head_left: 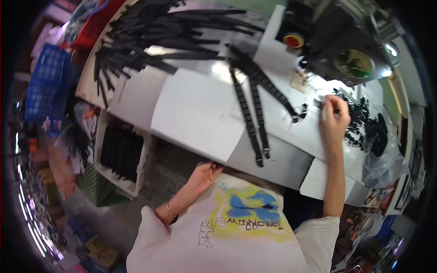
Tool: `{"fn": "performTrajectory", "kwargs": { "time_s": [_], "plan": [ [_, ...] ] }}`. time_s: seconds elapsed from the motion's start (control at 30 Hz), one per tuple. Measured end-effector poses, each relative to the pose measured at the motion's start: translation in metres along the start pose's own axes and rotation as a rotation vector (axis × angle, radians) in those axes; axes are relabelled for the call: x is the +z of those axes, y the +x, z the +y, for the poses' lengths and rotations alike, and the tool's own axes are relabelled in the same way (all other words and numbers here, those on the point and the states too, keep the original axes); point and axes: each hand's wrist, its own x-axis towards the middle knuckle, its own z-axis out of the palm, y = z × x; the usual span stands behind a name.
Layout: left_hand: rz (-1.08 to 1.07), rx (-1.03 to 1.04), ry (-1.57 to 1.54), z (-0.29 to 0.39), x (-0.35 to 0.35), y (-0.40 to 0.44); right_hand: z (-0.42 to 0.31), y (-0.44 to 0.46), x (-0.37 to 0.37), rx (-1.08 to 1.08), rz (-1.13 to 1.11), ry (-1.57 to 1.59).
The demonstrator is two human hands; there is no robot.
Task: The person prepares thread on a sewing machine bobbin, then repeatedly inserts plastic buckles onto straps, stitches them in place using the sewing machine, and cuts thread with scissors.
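My right hand (336,119) is closed in a pinch over the worktop, beside a heap of small black plastic pieces (359,119). Whatever sits between its fingertips is too small to make out. At the table's front edge, my left hand (205,176) has its fingers curled together, and something dark shows at the tips without being clear. Between the hands lie black webbing straps (246,105) with small fittings at their near ends. One strap ends close to my right hand, by a small black fitting (300,113).
A large pile of black straps (150,34) covers the far left of the table. White paper (195,116) lies in front of it. A dark machine (348,50) stands at the back right. Below left is a white crate (136,179) of black items; a plastic bag (387,170) is at right.
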Motion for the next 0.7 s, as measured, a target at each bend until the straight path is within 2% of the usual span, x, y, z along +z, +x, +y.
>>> {"fn": "performTrajectory", "kwargs": {
  "time_s": [0.03,0.1,0.17,0.27,0.37,0.43,0.47,0.5,0.6,0.63,0.7],
  "plan": [
    [-0.134,-0.032,-0.067,0.004,-0.003,-0.011,0.003,0.0,0.0,-0.003,-0.005,0.0],
    [-0.201,-0.025,-0.064,0.006,0.012,-0.026,0.015,-0.001,0.0,0.011,-0.024,0.01],
    [-0.067,-0.021,-0.052,0.005,0.027,-0.036,0.025,0.0,-0.001,-0.035,-0.016,0.003],
    [-0.063,0.009,-0.016,0.004,0.035,-0.043,0.026,-0.001,-0.002,-0.03,-0.006,0.018],
    [-0.253,0.076,0.291,0.01,0.05,-0.052,0.016,0.004,-0.006,-0.1,0.065,-0.01],
    [-0.369,0.148,0.708,0.019,0.08,-0.054,0.024,0.009,-0.013,-0.165,0.106,-0.066],
    [-0.489,0.279,0.944,0.023,0.099,-0.05,0.027,0.012,-0.017,-0.165,0.105,-0.051],
    [-0.456,0.246,1.065,0.024,0.125,-0.049,0.025,0.015,-0.022,-0.164,0.107,-0.037],
    [-0.767,0.562,1.549,0.011,0.195,-0.016,-0.001,0.013,-0.04,-0.148,0.073,-0.025],
    [-0.715,0.562,1.703,0.001,0.221,-0.008,-0.008,0.009,-0.045,-0.128,0.047,-0.02],
    [-0.905,0.828,1.916,-0.019,0.244,0.04,-0.017,-0.001,-0.057,-0.092,0.023,-0.012]
  ]
}}
